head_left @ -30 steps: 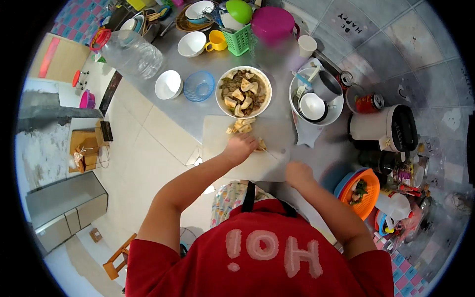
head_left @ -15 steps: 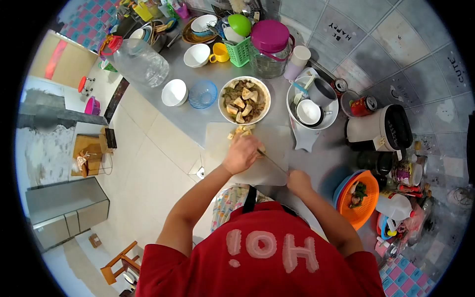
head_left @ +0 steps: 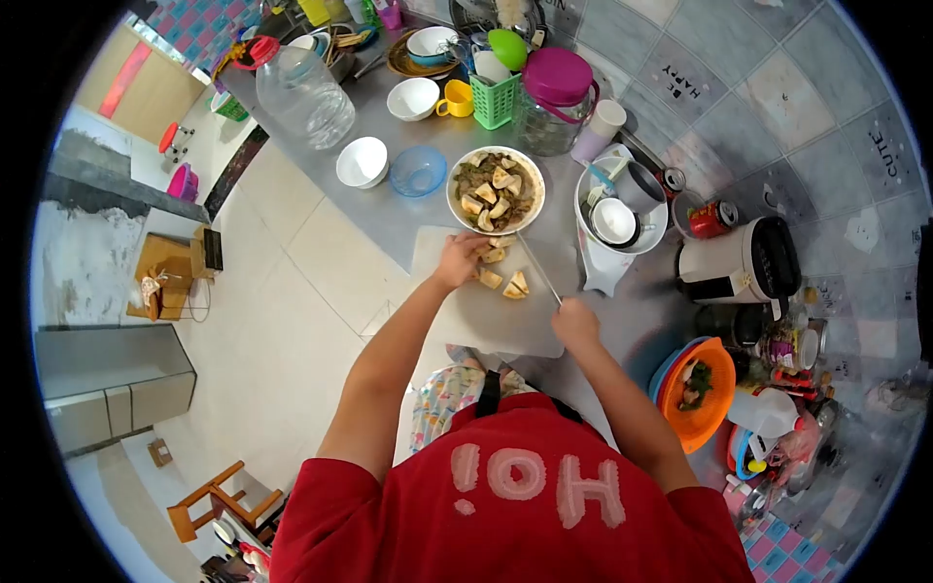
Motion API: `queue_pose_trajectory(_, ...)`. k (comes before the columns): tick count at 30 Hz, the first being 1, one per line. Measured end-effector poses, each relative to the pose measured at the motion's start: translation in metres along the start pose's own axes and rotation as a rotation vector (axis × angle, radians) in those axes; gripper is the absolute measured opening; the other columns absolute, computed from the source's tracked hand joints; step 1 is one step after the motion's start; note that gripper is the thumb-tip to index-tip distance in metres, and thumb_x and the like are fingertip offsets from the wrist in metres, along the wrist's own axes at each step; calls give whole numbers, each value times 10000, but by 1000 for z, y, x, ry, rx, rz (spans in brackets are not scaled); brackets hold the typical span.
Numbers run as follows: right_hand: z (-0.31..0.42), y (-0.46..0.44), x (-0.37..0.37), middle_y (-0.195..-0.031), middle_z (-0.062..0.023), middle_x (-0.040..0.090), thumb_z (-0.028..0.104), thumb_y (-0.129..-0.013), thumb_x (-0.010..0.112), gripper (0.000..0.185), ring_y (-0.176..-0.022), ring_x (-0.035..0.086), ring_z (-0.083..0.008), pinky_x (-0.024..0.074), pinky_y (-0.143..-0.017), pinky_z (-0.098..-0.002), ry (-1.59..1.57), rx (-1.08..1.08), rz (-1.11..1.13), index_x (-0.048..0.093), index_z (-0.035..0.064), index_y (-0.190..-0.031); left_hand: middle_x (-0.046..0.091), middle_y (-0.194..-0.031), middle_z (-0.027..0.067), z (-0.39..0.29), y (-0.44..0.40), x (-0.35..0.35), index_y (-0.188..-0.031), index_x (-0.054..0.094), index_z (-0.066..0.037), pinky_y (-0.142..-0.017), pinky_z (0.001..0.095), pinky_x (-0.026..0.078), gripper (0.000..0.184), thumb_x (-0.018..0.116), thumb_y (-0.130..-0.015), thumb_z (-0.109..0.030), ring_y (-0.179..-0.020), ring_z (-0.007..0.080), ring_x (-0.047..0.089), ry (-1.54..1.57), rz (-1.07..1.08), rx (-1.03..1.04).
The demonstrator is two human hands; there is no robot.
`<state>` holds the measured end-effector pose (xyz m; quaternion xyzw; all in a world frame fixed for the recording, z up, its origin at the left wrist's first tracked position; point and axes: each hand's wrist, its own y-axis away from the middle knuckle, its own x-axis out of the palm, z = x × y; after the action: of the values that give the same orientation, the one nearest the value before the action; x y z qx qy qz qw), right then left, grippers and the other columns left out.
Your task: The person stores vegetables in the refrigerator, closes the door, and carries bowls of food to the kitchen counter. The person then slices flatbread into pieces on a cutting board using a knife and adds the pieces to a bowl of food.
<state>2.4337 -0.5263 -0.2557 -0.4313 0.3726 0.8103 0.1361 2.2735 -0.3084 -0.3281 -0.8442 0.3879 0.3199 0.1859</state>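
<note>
My right hand (head_left: 576,324) is closed round the handle of a knife (head_left: 540,266), whose blade slants away over the cutting board (head_left: 457,316). My left hand (head_left: 461,261) lies at the board's far left part, fingers closed against pale, brown-edged food chunks (head_left: 495,255); its fingertips are partly hidden. Nearer me on the board rest more cut chunks (head_left: 516,286). Just beyond the board stands a white bowl (head_left: 535,205) holding similar chunks and darker brown bits. The knife tip is close to this bowl's near rim.
Left of the bowl stand a blue glass bowl (head_left: 418,172) and a white bowl (head_left: 362,162). A basin (head_left: 657,220) with cups is at right, and an orange colander (head_left: 714,418) nearer me. A lidded jar (head_left: 547,121) stands behind. The counter's left edge drops to the floor.
My left hand has moved left and away from me, uncovering cut chunks on the board. The knife now points farther up toward the bowl, and my right hand has moved slightly away from me.
</note>
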Motion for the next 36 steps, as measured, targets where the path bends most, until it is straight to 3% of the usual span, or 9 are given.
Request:
queue_pose_trajectory(3,1,-2,8,-815,-192,631,176,-765,520,221,-775,613,-365,483,-705,-453,54,-140,-72,631,32,-890,544,-1134,150,23,9,16,-1085,590,-11,-912,388,376,378,448,-737,31,-1051,311,468,374,55,-109)
queue_pose_trajectory(10,-35,13,21,-670,-211,598,172,-747,527,195,-637,598,-351,475,-599,-436,-49,-207,-57,629,11,-786,518,-1179,129,-6,53,-22,-1158,533,7,-969,313,363,431,407,-758,107,-1052,247,521,224,266,-227)
queue_pose_trajectory(12,-56,12,20,-603,-195,590,173,-756,541,191,-564,595,-324,473,-539,-412,-110,-258,-87,619,0,-735,509,-1184,125,1,74,-20,-1194,499,3,-973,321,363,429,401,-787,95,-1096,233,496,587,-145,-308)
queue_pose_trajectory(14,-69,14,17,-505,-101,542,164,-770,583,203,-458,544,-224,433,-442,-341,-752,100,302,572,20,-628,500,-1201,127,7,87,-21,-1231,467,-11,-974,323,365,466,384,-786,99,-1105,220,485,571,-177,-322)
queue_pose_trajectory(15,-66,19,11,-508,-38,504,138,-788,603,198,-425,491,-146,398,-407,-286,-904,159,364,542,35,-631,482,-1224,148,4,92,-26,-1241,455,-18,-989,339,351,509,428,-741,73,-1137,253,463,502,-199,-274)
queue_pose_trajectory(19,-67,21,22,-515,-62,515,139,-801,597,170,-400,489,-169,410,-391,-308,-1039,239,370,556,8,-701,397,-1312,194,-11,104,-31,-1296,389,-44,-1040,381,289,656,534,-656,-31,-1234,338,357,95,-127,-90)
queue_pose_trajectory(22,-60,15,42,-546,-62,521,114,-809,586,129,-426,486,-159,418,-411,-306,-1139,237,405,548,8,-743,351,-1343,205,-19,100,-25,-1313,364,-54,-1053,393,264,738,649,-639,-144,-1246,379,313,152,-140,-7)
queue_pose_trajectory(29,-24,5,70,-551,-60,515,129,-803,597,163,-429,481,-161,416,-424,-298,-1197,141,489,542,6,-712,362,-1348,162,-43,67,3,-1264,472,-145,-1016,542,214,872,747,-536,-537,-1243,351,330,-107,-246,106)
queue_pose_trajectory(36,15,8,88,-514,-55,492,106,-804,592,153,-397,466,-157,407,-395,-305,-1109,90,530,526,23,-694,488,-1242,125,-61,62,14,-1093,588,-107,-932,454,325,633,744,-588,-457,-1073,317,465,-173,-321,50)
